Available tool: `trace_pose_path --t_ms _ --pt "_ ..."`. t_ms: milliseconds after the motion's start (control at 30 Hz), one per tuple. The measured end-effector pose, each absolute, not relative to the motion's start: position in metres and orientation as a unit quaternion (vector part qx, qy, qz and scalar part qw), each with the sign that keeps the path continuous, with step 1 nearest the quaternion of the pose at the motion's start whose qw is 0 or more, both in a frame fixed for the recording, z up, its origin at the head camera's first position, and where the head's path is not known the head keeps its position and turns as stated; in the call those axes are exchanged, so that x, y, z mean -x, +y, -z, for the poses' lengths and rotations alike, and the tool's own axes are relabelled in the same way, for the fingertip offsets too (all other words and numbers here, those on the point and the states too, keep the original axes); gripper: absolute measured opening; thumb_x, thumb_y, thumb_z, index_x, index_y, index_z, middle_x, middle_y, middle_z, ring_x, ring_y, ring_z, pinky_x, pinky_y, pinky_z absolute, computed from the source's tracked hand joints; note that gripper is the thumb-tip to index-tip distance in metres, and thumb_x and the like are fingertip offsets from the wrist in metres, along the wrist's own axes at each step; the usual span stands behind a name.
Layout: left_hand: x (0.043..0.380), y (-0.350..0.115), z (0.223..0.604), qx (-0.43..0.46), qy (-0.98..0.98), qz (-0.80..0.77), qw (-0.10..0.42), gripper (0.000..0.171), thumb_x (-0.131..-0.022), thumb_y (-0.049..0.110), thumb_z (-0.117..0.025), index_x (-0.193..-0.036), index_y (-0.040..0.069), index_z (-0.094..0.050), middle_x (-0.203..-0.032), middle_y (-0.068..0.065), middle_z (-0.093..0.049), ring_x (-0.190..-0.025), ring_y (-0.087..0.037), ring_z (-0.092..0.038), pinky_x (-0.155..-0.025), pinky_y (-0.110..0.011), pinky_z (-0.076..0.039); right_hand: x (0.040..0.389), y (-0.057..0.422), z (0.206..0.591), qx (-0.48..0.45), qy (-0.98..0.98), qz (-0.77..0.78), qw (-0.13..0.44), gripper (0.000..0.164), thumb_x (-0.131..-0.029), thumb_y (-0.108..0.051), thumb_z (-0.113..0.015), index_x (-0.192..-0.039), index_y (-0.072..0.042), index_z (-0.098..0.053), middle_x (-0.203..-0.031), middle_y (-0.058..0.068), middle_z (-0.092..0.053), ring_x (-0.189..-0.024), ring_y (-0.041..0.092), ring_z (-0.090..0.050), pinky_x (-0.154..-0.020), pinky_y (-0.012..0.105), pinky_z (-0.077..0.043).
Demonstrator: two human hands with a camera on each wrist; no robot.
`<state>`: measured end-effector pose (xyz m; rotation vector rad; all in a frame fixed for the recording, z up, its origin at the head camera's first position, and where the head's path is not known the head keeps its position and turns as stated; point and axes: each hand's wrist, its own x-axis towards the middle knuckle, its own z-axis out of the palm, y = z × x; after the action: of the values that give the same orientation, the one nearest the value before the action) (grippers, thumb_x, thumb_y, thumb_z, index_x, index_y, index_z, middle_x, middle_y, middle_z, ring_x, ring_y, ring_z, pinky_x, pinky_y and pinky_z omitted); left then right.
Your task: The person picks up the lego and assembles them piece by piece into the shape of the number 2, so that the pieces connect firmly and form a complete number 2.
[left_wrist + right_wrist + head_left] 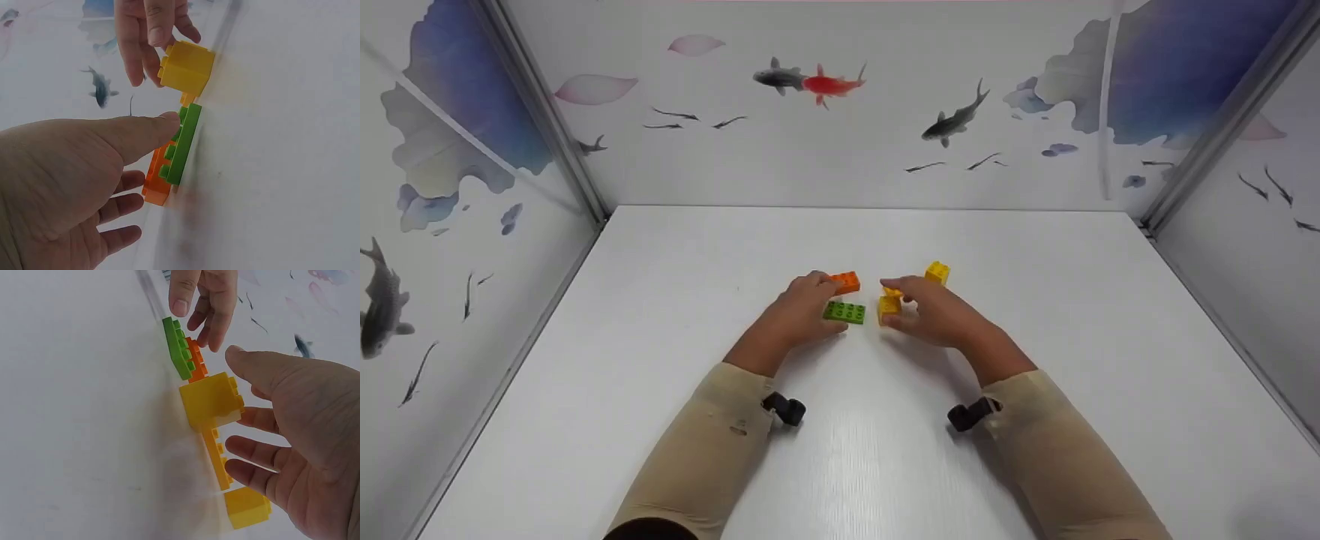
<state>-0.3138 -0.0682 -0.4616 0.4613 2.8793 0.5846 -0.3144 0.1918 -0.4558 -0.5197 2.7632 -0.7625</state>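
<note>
My left hand is over the left side of the bricks, fingers loosely extended. A flat green toy brick lies by its thumb, which overlaps the green studs in the left wrist view. Behind it, an orange brick lies near the fingertips. My right hand spreads around a tall yellow brick, thumb on the near side and fingers beyond. A thin yellow brick lies just behind that one, partly hidden by the hand in the head view. Another yellow brick stands farther back, beyond the right knuckles.
The bricks sit close together near the middle of a white table. White panels printed with fish and petals enclose its back and sides. Each beige sleeve carries a black wrist mount.
</note>
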Motion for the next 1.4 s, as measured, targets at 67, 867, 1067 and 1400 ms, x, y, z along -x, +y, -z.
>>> trace_pose_path --t_ms 67,867,1067,1400 --pt "0.315 -0.068 0.462 -0.170 0.962 -0.201 0.076 0.068 -0.097 0.039 -0.081 -0.157 0.023 -0.053 -0.160 -0.004 -0.049 -0.142 -0.025 -0.050 -0.123 -0.049 -0.045 0.315 0.194 0.460 0.189 0.936 0.276 0.110 0.067 -0.101 -0.040 -0.076 -0.161 -0.028 -0.050 -0.158 0.000 -0.057 -0.135 0.027 -0.059 -0.116 0.053 -0.051" --pt "0.316 -0.066 0.466 -0.160 0.941 -0.271 0.127 0.048 -0.100 0.011 -0.072 -0.147 0.015 -0.065 -0.139 -0.004 -0.069 -0.126 -0.022 -0.062 -0.117 -0.045 -0.051 0.313 0.197 0.460 0.200 0.920 0.326 0.081 0.048 -0.103 -0.017 -0.072 -0.150 -0.019 -0.064 -0.147 0.002 -0.067 -0.124 0.028 -0.067 -0.111 0.048 -0.056" --pt "0.310 -0.073 0.465 -0.158 0.936 -0.282 0.140 0.047 -0.098 0.011 -0.074 -0.145 0.015 -0.066 -0.134 -0.004 -0.070 -0.118 -0.021 -0.064 -0.113 -0.043 -0.054 0.308 0.180 0.454 0.194 0.919 0.334 0.076 0.045 -0.101 -0.024 -0.077 -0.145 -0.025 -0.068 -0.142 -0.003 -0.069 -0.126 0.023 -0.067 -0.109 0.045 -0.058" --pt "0.299 -0.092 0.466 -0.183 0.930 -0.291 0.133 0.047 -0.095 0.009 -0.078 -0.141 0.013 -0.068 -0.133 -0.004 -0.073 -0.116 -0.023 -0.067 -0.108 -0.044 -0.057 0.301 0.145 0.449 0.202 0.909 0.358 0.074 0.039 -0.097 -0.029 -0.082 -0.135 -0.029 -0.073 -0.130 -0.008 -0.073 -0.121 0.022 -0.067 -0.101 0.040 -0.060"
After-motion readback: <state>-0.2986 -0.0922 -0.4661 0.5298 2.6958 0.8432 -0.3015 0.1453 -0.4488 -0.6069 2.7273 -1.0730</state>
